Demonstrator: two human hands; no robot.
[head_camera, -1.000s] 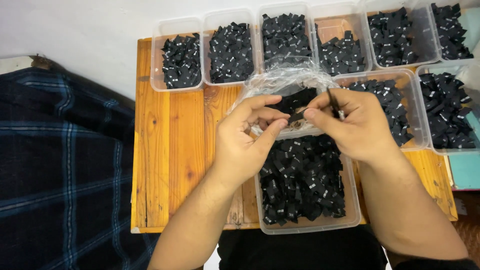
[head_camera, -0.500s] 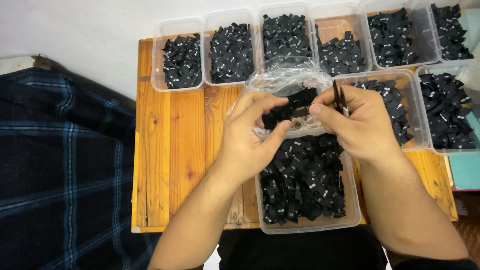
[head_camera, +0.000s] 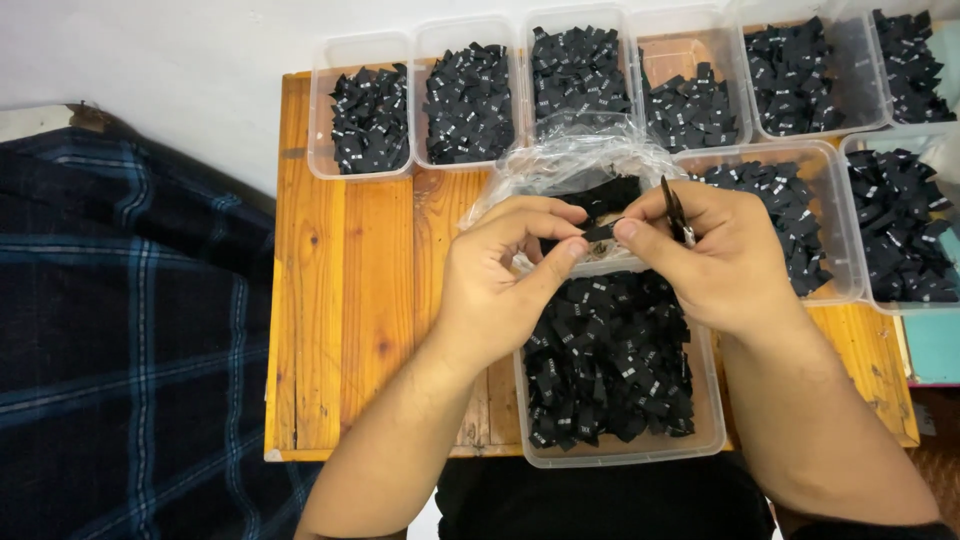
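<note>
A wooden table (head_camera: 340, 300) carries clear plastic tubs of black fabric labels; the nearest tub (head_camera: 615, 455) sits under my hands. Above it lies a crumpled clear plastic bag (head_camera: 560, 165). My left hand (head_camera: 500, 285) and right hand (head_camera: 715, 255) pinch one small black label (head_camera: 598, 232) between thumbs and forefingers; small snips (head_camera: 672, 210) rest in my right.

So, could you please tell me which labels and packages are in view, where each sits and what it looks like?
Folded label: small, black, pinched between left hand and right hand.
Label heaps: black with small white marks, filling the tubs.
Clear plastic tubs: rectangular, rowed along the wooden table's far edge, one near.
Plastic bag: clear, crumpled, behind the hands.
</note>
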